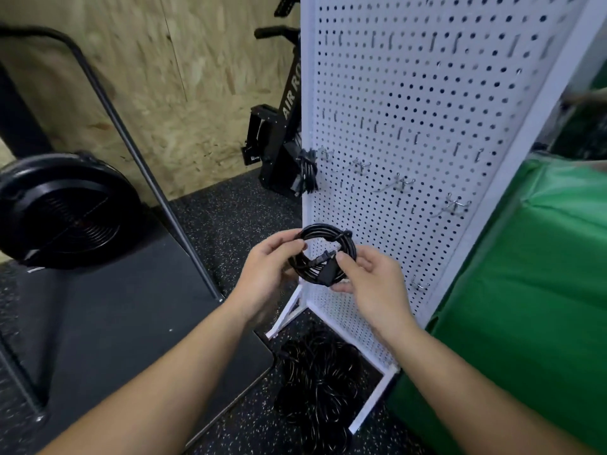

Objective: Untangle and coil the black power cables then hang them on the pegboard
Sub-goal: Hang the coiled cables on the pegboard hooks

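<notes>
Both hands hold a coiled black power cable (pixel 328 236) in front of the lower part of the white pegboard (pixel 427 103). My left hand (pixel 266 269) grips the coil's left side. My right hand (pixel 371 284) pinches the black plug end at the coil's lower right. Another coiled black cable (pixel 307 174) hangs on a hook at the pegboard's left edge. A tangled heap of black cables (pixel 320 385) lies on the floor at the pegboard's foot, below my hands.
Metal hooks (pixel 402 183) stick out of the pegboard in a descending row. A green covered block (pixel 532 290) stands at the right. A black fan-wheel exercise machine (pixel 65 208) and a dark mat (pixel 115 323) are on the left, with a plywood wall behind.
</notes>
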Available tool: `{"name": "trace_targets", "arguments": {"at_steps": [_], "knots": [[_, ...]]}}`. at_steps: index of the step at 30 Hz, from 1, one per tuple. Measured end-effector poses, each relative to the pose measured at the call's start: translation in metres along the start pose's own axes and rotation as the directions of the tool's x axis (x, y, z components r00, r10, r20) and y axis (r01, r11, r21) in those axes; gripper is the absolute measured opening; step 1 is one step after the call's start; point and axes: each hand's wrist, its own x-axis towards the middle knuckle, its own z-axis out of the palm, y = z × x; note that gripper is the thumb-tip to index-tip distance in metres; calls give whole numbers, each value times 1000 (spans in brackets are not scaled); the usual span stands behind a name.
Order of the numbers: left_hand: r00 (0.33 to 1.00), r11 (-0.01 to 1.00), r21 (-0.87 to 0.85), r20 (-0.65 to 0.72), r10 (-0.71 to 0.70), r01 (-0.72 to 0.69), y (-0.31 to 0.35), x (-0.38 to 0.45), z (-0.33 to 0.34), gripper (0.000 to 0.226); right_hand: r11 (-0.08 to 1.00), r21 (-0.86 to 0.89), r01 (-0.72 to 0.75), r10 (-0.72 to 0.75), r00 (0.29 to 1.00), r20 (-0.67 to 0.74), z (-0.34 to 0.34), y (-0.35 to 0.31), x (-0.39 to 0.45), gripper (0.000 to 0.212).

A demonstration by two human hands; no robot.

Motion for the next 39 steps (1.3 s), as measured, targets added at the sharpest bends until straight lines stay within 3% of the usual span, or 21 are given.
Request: {"name": "trace_targets", "arguments": {"at_steps": [3, 7, 12, 15, 22, 27, 36, 39], "knots": [[999, 997, -71, -15, 31, -32, 17, 12, 15, 17, 999, 45, 29, -27, 998, -56, -1, -18, 12, 9], [997, 983, -176, -47, 53, -61, 32, 35, 30, 24, 980, 198, 0, 15, 997, -74, 2, -27, 29, 21], [987, 961, -251, -139, 83, -116, 33, 60, 49, 24, 983, 186, -7, 14, 999, -33, 13, -25, 44, 24], [980, 968, -206, -169, 106, -140, 29, 75, 54, 23, 972, 232, 17, 5, 996, -94, 20, -25, 59, 23], [949, 974, 29, -222, 225, -225, 34, 95, 68, 27, 958, 267, 102, -56, 983, -173, 24, -31, 75, 61], [914, 958, 62, -289, 285, -280, 34, 100, 70, 29, 956, 211, 202, -170, 973, -158, 27, -34, 84, 22], [934, 962, 207, -272, 233, -179, 24, 107, 70, 26, 970, 202, 136, -91, 972, -218, 21, -16, 92, 23], [939, 961, 220, -261, 223, -167, 19, 112, 69, 36, 970, 197, 143, -98, 971, -220, 17, -14, 95, 25]]}}
